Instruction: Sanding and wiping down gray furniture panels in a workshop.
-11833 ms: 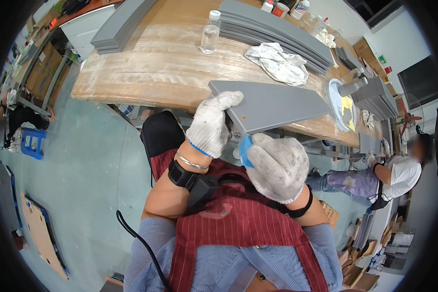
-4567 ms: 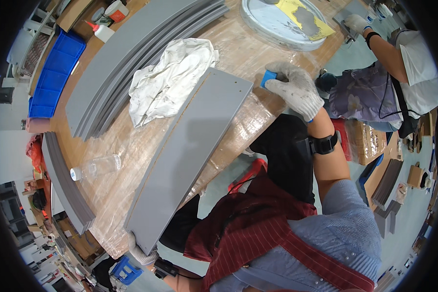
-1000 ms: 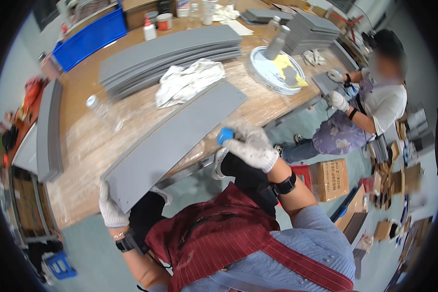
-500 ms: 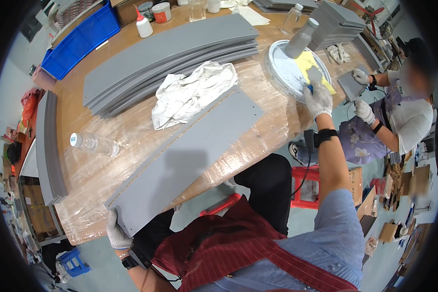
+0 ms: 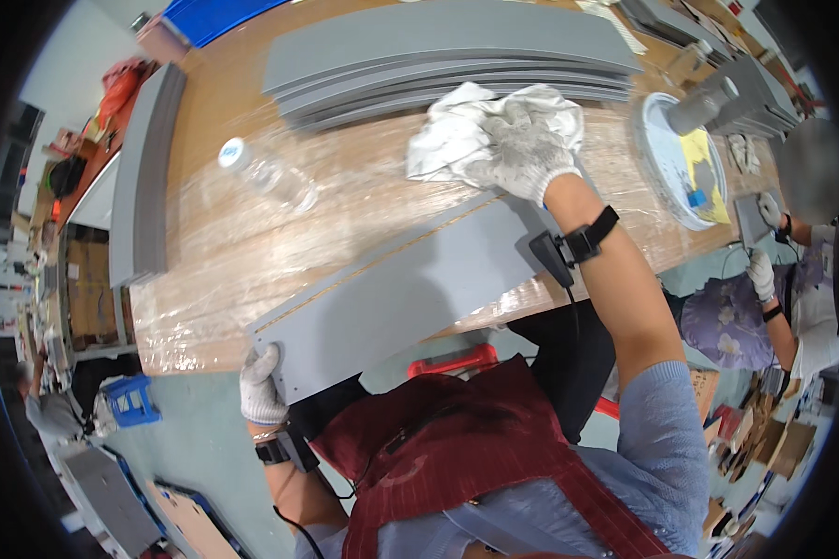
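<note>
A long grey panel [image 5: 391,289] with a narrow brown strip along its far edge lies slanted across the near table edge. My left hand [image 5: 263,384], in a white knit glove, grips the panel's left end, thumb on top and fingers out of sight below. My right hand [image 5: 529,154], its glove smudged grey, rests on a crumpled white cloth [image 5: 438,147] beyond the panel, fingers apart. To its right, a scraper with a blue handle [image 5: 697,197] lies on yellow paper [image 5: 695,149] on a round white lid [image 5: 657,140].
Behind the cloth is a stack of grey panels [image 5: 438,42]; another stack [image 5: 147,177] stands at the left. A clear bottle [image 5: 270,177] lies on the film-covered table [image 5: 205,298]. Another bottle [image 5: 699,110] stands on the lid. A co-worker [image 5: 792,270] is at the right.
My right hand has let go of the scraper, leaving it on the lid, and has moved left onto the cloth. My left hand still holds the panel. The view has shifted.
</note>
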Motion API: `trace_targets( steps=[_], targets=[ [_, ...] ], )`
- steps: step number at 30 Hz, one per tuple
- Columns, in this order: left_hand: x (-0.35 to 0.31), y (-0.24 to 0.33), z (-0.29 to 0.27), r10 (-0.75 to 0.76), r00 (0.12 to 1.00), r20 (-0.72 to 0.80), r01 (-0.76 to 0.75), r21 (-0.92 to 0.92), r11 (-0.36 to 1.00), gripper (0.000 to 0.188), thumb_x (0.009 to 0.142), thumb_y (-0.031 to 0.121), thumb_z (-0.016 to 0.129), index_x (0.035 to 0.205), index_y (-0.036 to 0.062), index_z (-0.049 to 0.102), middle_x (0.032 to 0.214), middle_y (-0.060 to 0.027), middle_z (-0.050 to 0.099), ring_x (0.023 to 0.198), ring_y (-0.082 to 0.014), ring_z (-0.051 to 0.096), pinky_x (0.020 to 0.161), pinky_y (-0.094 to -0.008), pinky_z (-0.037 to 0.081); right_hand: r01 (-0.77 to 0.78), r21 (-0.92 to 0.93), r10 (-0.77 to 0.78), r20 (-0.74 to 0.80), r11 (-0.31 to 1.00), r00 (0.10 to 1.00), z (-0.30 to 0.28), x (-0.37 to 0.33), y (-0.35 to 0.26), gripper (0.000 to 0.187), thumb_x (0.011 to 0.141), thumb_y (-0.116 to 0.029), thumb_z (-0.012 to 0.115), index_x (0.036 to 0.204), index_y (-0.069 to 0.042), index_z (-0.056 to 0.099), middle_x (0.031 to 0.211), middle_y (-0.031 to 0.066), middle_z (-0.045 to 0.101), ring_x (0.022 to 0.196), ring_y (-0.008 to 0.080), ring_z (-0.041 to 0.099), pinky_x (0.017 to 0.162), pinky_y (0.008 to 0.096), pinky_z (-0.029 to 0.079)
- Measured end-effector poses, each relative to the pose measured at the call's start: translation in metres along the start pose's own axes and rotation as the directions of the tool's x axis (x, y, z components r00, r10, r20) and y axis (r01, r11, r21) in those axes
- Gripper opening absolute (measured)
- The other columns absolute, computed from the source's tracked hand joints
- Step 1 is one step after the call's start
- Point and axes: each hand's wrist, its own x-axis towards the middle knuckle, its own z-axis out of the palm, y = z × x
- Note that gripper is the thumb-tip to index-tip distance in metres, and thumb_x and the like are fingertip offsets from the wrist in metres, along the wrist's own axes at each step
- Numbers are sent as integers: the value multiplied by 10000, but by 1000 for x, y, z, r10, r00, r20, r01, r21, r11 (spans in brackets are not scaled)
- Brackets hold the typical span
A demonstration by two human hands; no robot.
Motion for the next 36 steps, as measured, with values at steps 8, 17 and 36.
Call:
trace_targets(
  steps=[8, 17, 36],
  targets=[
    [-11, -5, -29, 7, 998, -55, -9, -32, 999, 557, 883, 179, 727, 1361, -40, 542, 1206, -147, 675, 1037, -261, 685, 902, -376, 573, -147, 653, 295, -122, 743, 948, -85, -21, 19, 290, 824, -190, 767, 1019, -30, 626, 998, 64, 682, 905, 218, 669, 810, 337, 572],
    [-8, -4, -4, 72, 997, -19, -70, 92, 993, 647, 846, 160, 758, 1401, -47, 498, 1245, -159, 658, 1074, -275, 677, 950, -407, 565, 319, 492, -219, -251, 810, 943, -75, -127, -146, 462, 836, -367, 715, 1201, -103, 612, 1250, 92, 572, 1142, 283, 538, 956, 512, 446],
    [-21, -10, -17, -59, 996, -66, 58, -23, 998, 473, 862, 107, 698, 1304, -33, 607, 1148, -145, 707, 972, -256, 715, 893, -402, 586, -630, 36, 621, -222, 776, 752, 99, -106, 138, 576, 1027, -490, 472, 1427, -86, 561, 1384, 208, 587, 1286, 349, 539, 1100, 441, 417]
  ],
)
